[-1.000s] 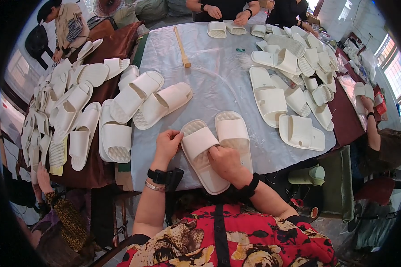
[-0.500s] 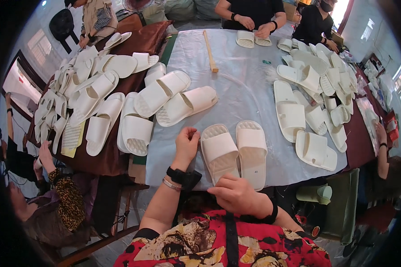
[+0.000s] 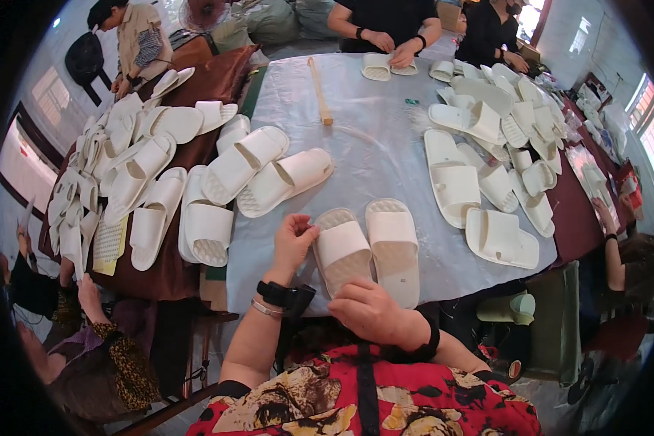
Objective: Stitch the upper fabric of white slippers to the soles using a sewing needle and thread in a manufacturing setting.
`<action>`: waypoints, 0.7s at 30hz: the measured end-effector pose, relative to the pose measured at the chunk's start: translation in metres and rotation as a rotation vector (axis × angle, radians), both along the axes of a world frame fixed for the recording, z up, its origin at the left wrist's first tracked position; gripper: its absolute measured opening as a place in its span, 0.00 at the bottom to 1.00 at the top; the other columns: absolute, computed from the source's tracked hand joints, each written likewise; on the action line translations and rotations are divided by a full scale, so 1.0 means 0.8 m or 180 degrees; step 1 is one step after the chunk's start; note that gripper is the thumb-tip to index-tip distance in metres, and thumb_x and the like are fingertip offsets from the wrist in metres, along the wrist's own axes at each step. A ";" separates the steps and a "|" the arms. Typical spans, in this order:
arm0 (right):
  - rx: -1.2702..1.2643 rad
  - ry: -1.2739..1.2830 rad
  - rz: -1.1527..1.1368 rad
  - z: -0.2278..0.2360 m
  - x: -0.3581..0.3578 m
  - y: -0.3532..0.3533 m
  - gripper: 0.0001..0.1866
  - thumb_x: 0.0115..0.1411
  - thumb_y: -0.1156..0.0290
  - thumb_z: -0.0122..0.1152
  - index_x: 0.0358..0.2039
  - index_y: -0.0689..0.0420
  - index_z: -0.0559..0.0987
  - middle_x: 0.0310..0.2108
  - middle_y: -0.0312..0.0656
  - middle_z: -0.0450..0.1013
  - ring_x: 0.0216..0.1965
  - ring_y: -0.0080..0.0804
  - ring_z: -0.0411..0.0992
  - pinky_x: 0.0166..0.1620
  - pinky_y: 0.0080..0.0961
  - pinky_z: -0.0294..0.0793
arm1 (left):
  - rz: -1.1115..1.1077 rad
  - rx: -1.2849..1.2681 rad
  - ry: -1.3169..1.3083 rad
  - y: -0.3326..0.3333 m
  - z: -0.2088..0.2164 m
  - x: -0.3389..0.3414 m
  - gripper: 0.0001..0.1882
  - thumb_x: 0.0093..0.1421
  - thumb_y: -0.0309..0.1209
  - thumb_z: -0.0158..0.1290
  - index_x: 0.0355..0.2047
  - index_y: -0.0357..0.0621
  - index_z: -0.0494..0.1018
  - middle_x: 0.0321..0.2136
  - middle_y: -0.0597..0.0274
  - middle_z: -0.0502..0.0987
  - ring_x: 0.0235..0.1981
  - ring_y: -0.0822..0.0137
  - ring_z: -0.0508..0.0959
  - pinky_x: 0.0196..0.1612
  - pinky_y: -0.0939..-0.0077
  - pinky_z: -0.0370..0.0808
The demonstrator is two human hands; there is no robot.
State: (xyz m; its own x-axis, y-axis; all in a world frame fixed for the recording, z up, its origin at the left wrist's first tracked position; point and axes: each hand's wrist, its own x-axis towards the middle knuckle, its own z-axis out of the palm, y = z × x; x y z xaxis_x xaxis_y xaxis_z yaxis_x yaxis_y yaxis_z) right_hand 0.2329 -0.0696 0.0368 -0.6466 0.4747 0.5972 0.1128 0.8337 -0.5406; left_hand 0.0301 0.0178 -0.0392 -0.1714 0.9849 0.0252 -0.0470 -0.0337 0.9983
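Note:
Two white slide slippers lie side by side in front of me, soles down and toes pointing away. Beside the upper left edge of the left slipper is my left hand, its fingers curled in and the thumb tip at the strap's side. My right hand is closed in a pinch over that slipper's heel, which it partly hides. Whatever either hand pinches, if anything, is too small to make out. The right slipper lies untouched.
More white slippers are piled on the left, with a yellow sheet among them. Another heap lies on the right. A wooden stick rests mid-table. Co-workers surround the table; hands across from me handle a pair.
My left hand has come closer to the left slipper's strap, thumb now at its edge. My right hand stays pinched at the heel. The whole view has shifted slightly.

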 end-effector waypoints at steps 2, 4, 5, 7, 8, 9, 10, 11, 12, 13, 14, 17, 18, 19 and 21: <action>0.0068 0.0052 -0.0097 0.007 0.002 0.006 0.14 0.45 0.81 0.58 0.36 0.64 0.75 0.31 0.44 0.70 0.35 0.41 0.69 0.40 0.30 0.72 | -0.0059 -0.0061 -0.0198 0.005 0.004 -0.004 0.11 0.54 0.24 0.59 0.37 0.36 0.71 0.27 0.65 0.75 0.27 0.76 0.74 0.32 0.84 0.72; 0.0138 0.0104 -0.0190 0.009 0.003 0.008 0.14 0.45 0.81 0.59 0.36 0.65 0.75 0.31 0.44 0.70 0.35 0.41 0.70 0.41 0.31 0.72 | -0.0131 -0.0159 -0.0332 0.008 0.011 -0.005 0.12 0.54 0.25 0.59 0.38 0.36 0.71 0.27 0.65 0.76 0.27 0.77 0.74 0.32 0.84 0.71; 0.0186 0.0126 -0.0180 0.009 0.003 0.008 0.14 0.45 0.81 0.59 0.36 0.65 0.75 0.31 0.44 0.70 0.35 0.42 0.70 0.40 0.31 0.72 | -0.0146 -0.0238 -0.0364 0.009 0.020 -0.002 0.12 0.54 0.26 0.60 0.37 0.37 0.72 0.27 0.66 0.76 0.26 0.78 0.73 0.30 0.85 0.70; 0.0239 0.0146 -0.0194 0.008 0.004 0.009 0.14 0.44 0.81 0.59 0.36 0.65 0.75 0.31 0.45 0.70 0.35 0.42 0.70 0.40 0.32 0.72 | -0.0187 -0.0309 -0.0433 0.013 0.030 0.006 0.11 0.54 0.26 0.60 0.37 0.38 0.72 0.27 0.67 0.76 0.26 0.78 0.73 0.30 0.85 0.69; 0.0224 0.0200 -0.0160 0.006 0.003 0.009 0.13 0.45 0.81 0.58 0.35 0.65 0.75 0.31 0.44 0.70 0.35 0.42 0.70 0.40 0.32 0.73 | -0.0192 -0.0382 -0.0494 0.015 0.034 0.009 0.10 0.54 0.27 0.60 0.36 0.38 0.73 0.27 0.68 0.76 0.26 0.79 0.73 0.29 0.86 0.69; 0.0211 0.0254 -0.0124 0.004 0.004 0.008 0.13 0.46 0.81 0.58 0.35 0.64 0.75 0.31 0.44 0.70 0.35 0.41 0.70 0.40 0.32 0.73 | -0.0215 -0.0378 -0.0492 0.017 0.039 0.013 0.10 0.54 0.27 0.60 0.36 0.38 0.73 0.27 0.68 0.76 0.26 0.79 0.73 0.29 0.86 0.69; 0.0218 0.0253 -0.0145 0.001 0.006 0.009 0.13 0.46 0.81 0.58 0.35 0.64 0.75 0.31 0.44 0.70 0.35 0.41 0.70 0.40 0.32 0.73 | -0.0242 -0.0393 -0.0529 0.018 0.044 0.019 0.10 0.54 0.27 0.60 0.35 0.39 0.73 0.27 0.68 0.76 0.25 0.80 0.72 0.29 0.86 0.68; 0.0195 0.0212 -0.0179 -0.002 0.007 0.009 0.12 0.46 0.81 0.59 0.34 0.64 0.75 0.31 0.44 0.70 0.35 0.41 0.70 0.39 0.32 0.73 | -0.0252 -0.0402 -0.0562 0.020 0.048 0.022 0.10 0.54 0.28 0.60 0.34 0.39 0.74 0.27 0.69 0.76 0.25 0.80 0.71 0.29 0.86 0.67; 0.0172 0.0170 -0.0213 -0.002 0.008 0.010 0.11 0.46 0.81 0.60 0.34 0.64 0.76 0.30 0.44 0.70 0.35 0.40 0.70 0.39 0.31 0.73 | -0.0257 -0.0391 -0.0560 0.023 0.049 0.023 0.10 0.54 0.28 0.60 0.34 0.39 0.74 0.27 0.69 0.76 0.25 0.80 0.71 0.29 0.86 0.67; 0.0183 0.0171 -0.0218 0.002 0.010 0.010 0.11 0.46 0.81 0.60 0.34 0.64 0.76 0.30 0.44 0.70 0.35 0.40 0.70 0.39 0.31 0.73 | -0.0406 -0.0389 -0.0606 0.026 0.049 0.024 0.08 0.55 0.28 0.60 0.34 0.41 0.74 0.26 0.70 0.76 0.26 0.80 0.72 0.28 0.86 0.67; 0.0228 0.0342 -0.0434 0.010 0.012 0.010 0.11 0.46 0.81 0.61 0.33 0.63 0.76 0.30 0.44 0.70 0.35 0.40 0.70 0.38 0.31 0.73 | -0.0550 -0.0392 -0.0652 0.028 0.053 0.027 0.07 0.56 0.29 0.59 0.34 0.43 0.74 0.26 0.70 0.75 0.26 0.79 0.73 0.28 0.87 0.68; 0.0309 0.0770 -0.0774 0.018 0.017 0.017 0.11 0.46 0.81 0.64 0.33 0.62 0.76 0.30 0.44 0.72 0.33 0.40 0.72 0.36 0.31 0.73 | -0.0630 -0.0322 -0.0141 0.038 0.068 0.046 0.07 0.57 0.30 0.58 0.33 0.41 0.74 0.26 0.69 0.76 0.28 0.79 0.74 0.30 0.86 0.69; 0.0341 0.1028 -0.0893 0.018 0.019 0.018 0.12 0.46 0.82 0.64 0.33 0.62 0.76 0.29 0.44 0.73 0.32 0.41 0.72 0.34 0.31 0.73 | -0.0635 -0.0326 -0.0143 0.042 0.070 0.055 0.07 0.57 0.30 0.58 0.33 0.41 0.74 0.26 0.69 0.76 0.28 0.79 0.74 0.30 0.86 0.69; 0.0337 0.1025 -0.0901 0.017 0.023 0.019 0.12 0.46 0.82 0.64 0.33 0.62 0.76 0.29 0.44 0.73 0.32 0.41 0.72 0.34 0.31 0.73 | -0.0780 -0.0227 0.0192 0.047 0.072 0.064 0.07 0.57 0.30 0.58 0.33 0.39 0.74 0.26 0.68 0.76 0.29 0.77 0.74 0.32 0.83 0.70; 0.0267 0.0985 -0.1376 0.015 0.033 0.021 0.12 0.47 0.82 0.64 0.34 0.63 0.77 0.28 0.45 0.74 0.30 0.42 0.73 0.33 0.32 0.73 | -0.0940 -0.0122 0.0526 0.055 0.071 0.081 0.08 0.57 0.30 0.57 0.33 0.37 0.74 0.26 0.66 0.76 0.29 0.75 0.74 0.34 0.81 0.71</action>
